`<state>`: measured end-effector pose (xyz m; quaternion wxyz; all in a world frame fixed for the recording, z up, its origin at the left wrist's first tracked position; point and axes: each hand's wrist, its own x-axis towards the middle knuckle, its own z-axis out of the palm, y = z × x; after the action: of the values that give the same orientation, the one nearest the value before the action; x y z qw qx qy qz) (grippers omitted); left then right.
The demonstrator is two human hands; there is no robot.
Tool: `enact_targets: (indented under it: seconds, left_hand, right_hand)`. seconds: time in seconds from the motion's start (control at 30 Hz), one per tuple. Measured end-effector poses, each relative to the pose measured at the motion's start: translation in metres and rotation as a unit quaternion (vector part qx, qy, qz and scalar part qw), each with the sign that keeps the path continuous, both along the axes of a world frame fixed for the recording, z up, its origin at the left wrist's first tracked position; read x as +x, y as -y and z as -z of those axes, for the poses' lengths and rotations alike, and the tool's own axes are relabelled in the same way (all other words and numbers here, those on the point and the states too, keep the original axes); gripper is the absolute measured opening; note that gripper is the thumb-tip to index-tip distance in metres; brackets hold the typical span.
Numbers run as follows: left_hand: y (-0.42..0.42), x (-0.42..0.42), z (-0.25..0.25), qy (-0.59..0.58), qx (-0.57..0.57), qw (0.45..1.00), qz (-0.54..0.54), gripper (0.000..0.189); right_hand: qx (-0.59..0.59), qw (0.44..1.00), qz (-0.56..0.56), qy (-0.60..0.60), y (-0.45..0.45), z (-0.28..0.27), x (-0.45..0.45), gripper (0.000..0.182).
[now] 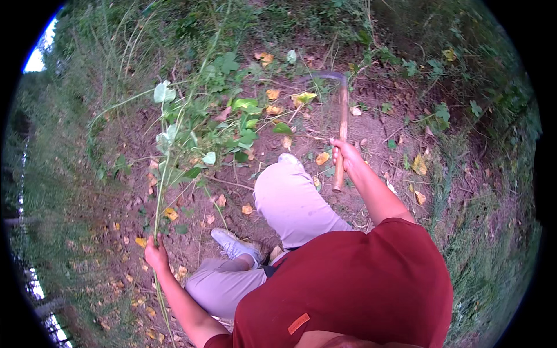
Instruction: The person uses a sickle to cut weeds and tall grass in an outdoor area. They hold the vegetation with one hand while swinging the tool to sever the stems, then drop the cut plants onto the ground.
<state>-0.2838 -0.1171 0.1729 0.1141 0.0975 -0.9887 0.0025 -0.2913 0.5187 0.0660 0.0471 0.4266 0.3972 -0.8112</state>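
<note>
My right hand point(346, 155) grips the wooden handle point(343, 111) of a sickle, out ahead of my right knee. Its curved metal blade point(326, 76) points left, slightly blurred, just above low weeds and soil. Out to the left, my left hand point(157, 252) is closed around a bundle of long green stems point(162, 195). These stems run forward to leafy tops with broad pale leaves point(164, 92), and their lower ends trail back past my wrist. A heap of cut-looking green leaves and vines point(239, 117) lies between the stems and the sickle.
Brown soil point(374, 126) shows around my feet, strewn with yellow fallen leaves point(419, 165). One light shoe point(237, 248) is planted between my bent legs. Dense weeds point(491, 256) stand at the right, and tall grass point(122, 48) rises at the upper left. Tree trunks point(48, 307) show at the left rim.
</note>
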Motion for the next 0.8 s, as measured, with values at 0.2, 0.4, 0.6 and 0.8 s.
enact_targets:
  seconds: [0.2,0.4,0.6,0.8]
  left_hand:
    - [0.005,0.002,-0.003,0.026,0.022,0.999,-0.021,0.037]
    - [-0.003,-0.003,-0.003,0.039,0.029,0.999,-0.011,0.035]
    - [-0.011,-0.008,-0.005,0.076,0.029,0.996,-0.025,0.039]
    - [-0.010,-0.018,0.001,0.064,0.064,0.996,-0.009,0.038]
  right_hand:
    - [0.004,0.946,0.301,-0.117,-0.040,-0.029,-0.042,0.016]
    - [-0.156,0.884,0.420,-0.135,-0.095,-0.036,-0.081,0.018]
    - [-0.214,0.943,0.125,-0.223,0.061,-0.121,-0.119,0.018]
    - [-0.459,0.887,0.022,-0.050,0.205,-0.157,-0.065,0.013]
